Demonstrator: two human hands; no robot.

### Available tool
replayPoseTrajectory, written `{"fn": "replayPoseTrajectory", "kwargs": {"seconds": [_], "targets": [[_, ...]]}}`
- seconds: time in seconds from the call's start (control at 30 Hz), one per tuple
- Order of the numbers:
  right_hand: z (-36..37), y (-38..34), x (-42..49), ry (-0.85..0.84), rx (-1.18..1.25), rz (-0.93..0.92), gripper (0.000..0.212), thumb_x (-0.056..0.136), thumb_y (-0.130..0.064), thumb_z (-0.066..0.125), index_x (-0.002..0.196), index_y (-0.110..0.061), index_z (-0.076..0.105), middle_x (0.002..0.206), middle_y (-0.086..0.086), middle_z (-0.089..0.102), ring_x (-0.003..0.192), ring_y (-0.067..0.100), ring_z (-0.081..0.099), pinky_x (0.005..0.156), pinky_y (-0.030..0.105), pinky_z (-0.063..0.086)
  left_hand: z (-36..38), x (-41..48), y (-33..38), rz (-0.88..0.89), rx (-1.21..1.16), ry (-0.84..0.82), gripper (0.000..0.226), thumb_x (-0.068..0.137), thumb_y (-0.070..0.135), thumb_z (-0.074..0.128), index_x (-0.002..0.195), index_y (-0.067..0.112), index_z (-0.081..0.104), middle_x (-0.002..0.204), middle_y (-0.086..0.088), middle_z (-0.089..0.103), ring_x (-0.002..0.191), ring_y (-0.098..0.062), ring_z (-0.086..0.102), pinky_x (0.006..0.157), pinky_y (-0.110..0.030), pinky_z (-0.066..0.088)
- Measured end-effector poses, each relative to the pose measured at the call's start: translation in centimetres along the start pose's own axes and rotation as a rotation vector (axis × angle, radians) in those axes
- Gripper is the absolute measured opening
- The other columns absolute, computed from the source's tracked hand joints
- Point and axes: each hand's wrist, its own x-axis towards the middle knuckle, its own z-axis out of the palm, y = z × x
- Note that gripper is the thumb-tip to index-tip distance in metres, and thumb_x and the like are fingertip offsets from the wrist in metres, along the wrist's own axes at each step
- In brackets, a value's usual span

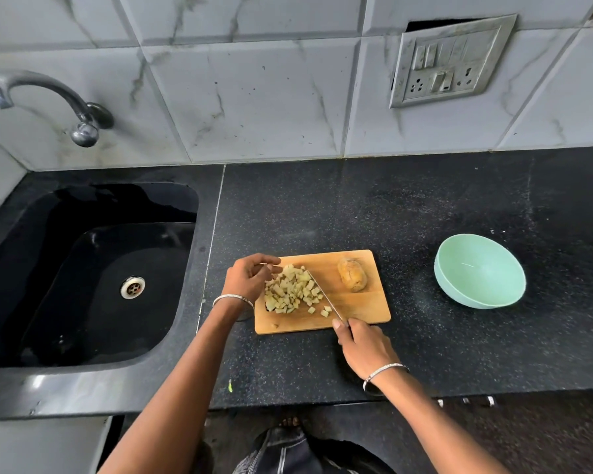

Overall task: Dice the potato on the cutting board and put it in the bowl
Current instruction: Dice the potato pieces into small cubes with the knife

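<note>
The fingers [345, 331] of the right hand [368, 350] are wrapped tightly round the handle of a knife [324, 295], the thumb lying along its top, and the blade runs up and to the left across the cutting board [363, 304], its edge against the right flank of a heap of potato cubes [293, 292]. The left hand [249, 278] sits at the board's left edge with its fingers [271, 263] loosely curled and spread, holding nothing, cupped against the heap from the other side so the cubes lie between hand and blade. A few loose cubes lie just beside the blade near the board's front. An uncut piece of potato [352, 277], still with its skin, rests near the board's far right corner, apart from the heap. Each wrist carries a thin metal bangle. The board lies on a dark speckled surface [322, 206]. A pale green bowl [480, 270] stands well to the right of the board, tilted a little, with no potato in it. A black sink [83, 268] is set into the surface on the left, a tap [45, 100] above it.
</note>
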Motion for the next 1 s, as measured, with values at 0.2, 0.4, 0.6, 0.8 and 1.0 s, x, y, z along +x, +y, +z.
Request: {"fn": "replayPoseTrajectory", "kwargs": {"seconds": [0.2, 0.4, 0.6, 0.8, 1.0], "targets": [[-0.3, -0.8, -0.6, 0.023, -0.020, -0.084, 0.045, 0.099, -0.062, 0.026, 0.072, -0.027, 0.039, 0.081, 0.004, 0.060, 0.081, 0.034, 0.060, 0.074, 0.044, 0.051, -0.9, -0.9, -1.8, -0.079, 0.078, 0.156, 0.020, 0.093, 0.009, 0.055, 0.094, 0.021, 0.072, 0.076, 0.006, 0.074, 0.075, -0.012, 0.070, 0.075, -0.035, 0.059], [-0.4, -0.9, -0.8, 0.039, -0.017, -0.137, 0.044, 0.097, -0.064, 0.025, 0.072, -0.031, 0.038, 0.081, 0.004, 0.061, 0.082, 0.034, 0.061, 0.076, 0.046, 0.051, 0.0, -1.8, -1.2, -0.044, 0.298, 0.124, 0.011, 0.081, 0.023, 0.076, 0.088, 0.031, 0.073, 0.075, 0.006, 0.066, 0.070, -0.009, 0.059, 0.069, -0.026, 0.049], [0.5, -1.1, -1.3, -0.033, -0.074, -0.132, 0.047, 0.098, -0.062, 0.027, 0.081, -0.024, 0.048, 0.092, 0.006, 0.065, 0.089, 0.035, 0.062, 0.078, 0.043, 0.051, 1.2, -2.4, -1.4, -0.020, 0.546, 0.040, 0.034, 0.070, 0.041, 0.083, 0.100, 0.032, 0.068, 0.092, 0.006, 0.053, 0.083, -0.013, 0.054, 0.077, -0.032, 0.048], [-0.1, 0.0, -1.3, 0.084, -0.029, -0.057, 0.042, 0.100, -0.059, 0.025, 0.085, -0.026, 0.048, 0.091, 0.009, 0.063, 0.091, 0.038, 0.060, 0.076, 0.043, 0.049, 1.6, -2.8, -1.2, 0.023, 0.443, 0.175, 0.006, 0.080, 0.024, 0.077, 0.083, 0.026, 0.072, 0.087, 0.007, 0.065, 0.080, -0.013, 0.060, 0.069, -0.027, 0.043], [1.1, 0.8, -1.4, 0.102, -0.060, 0.045, 0.043, 0.103, -0.051, 0.024, 0.102, -0.020, 0.055, 0.106, 0.013, 0.065, 0.102, 0.038, 0.061, 0.076, 0.041, 0.042, 1.0, -2.9, -1.6, 0.021, 0.254, 0.248, 0.007, 0.084, 0.030, 0.074, 0.086, 0.024, 0.076, 0.070, 0.011, 0.071, 0.068, -0.004, 0.067, 0.074, -0.027, 0.053]]}}
